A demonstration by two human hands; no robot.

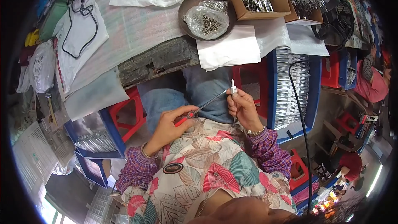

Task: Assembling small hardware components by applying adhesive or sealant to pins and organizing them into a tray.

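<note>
My left hand (175,123) is closed around the red handle of a screwdriver (210,101). Its thin metal shaft slants up and to the right, and the tip reaches close to the fingers of my right hand (243,105). Those fingers pinch a small, slim white piece (233,87) with a narrow upper end, held upright. Its lower part is hidden in the hand, so its kind cannot be made out. Both hands are above my lap, in front of the bench edge.
On the bench, a dark round pan (185,9) holds plastic bags of small metal parts (210,25). White paper (228,49) lies before it. Cardboard boxes (263,15) of metal rods stand behind. Blue crates (271,95) of silvery pieces flank me. A black cable (299,99) hangs at right.
</note>
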